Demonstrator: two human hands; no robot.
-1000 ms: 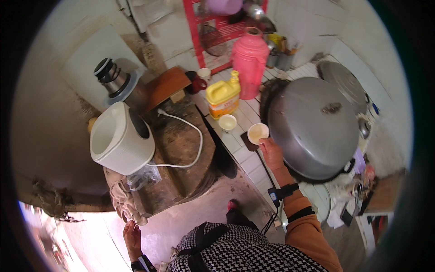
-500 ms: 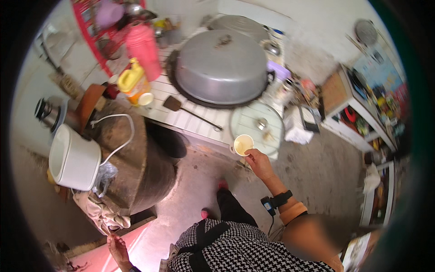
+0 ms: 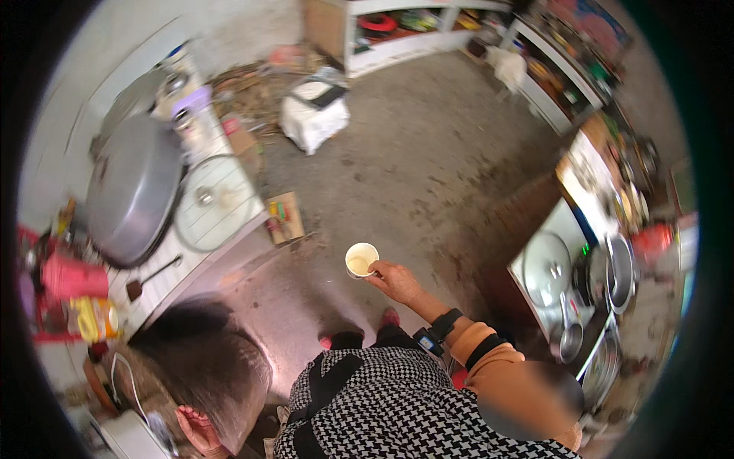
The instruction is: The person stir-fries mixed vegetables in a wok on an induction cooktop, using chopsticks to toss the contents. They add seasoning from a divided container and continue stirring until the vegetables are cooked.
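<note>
A small pale paper cup (image 3: 359,262) is held out over the floor, its open mouth facing up. My right hand (image 3: 399,283) grips the rim on its right side between thumb and fingers. The inside looks pale yellowish; whether it holds liquid I cannot tell. Down at the lower left, my left hand (image 3: 199,430) hangs with nothing in it, fingers loosely bent and apart. It is close to the large dark barrel-like vat (image 3: 237,367) and the white container with a cord (image 3: 134,437).
The tiled stove counter (image 3: 222,256) on the left bears a big metal lid (image 3: 136,191), a glass lid (image 3: 216,200) and a spatula (image 3: 153,277). At right, a counter carries another glass lid (image 3: 546,268) and a ladle (image 3: 569,336). A white-covered stool (image 3: 313,118) stands on the floor (image 3: 405,161).
My view has turned right, so the stove now lies at the left and the right-hand counter shows. The cup stays in my right hand, now over the floor instead of by the stove edge.
</note>
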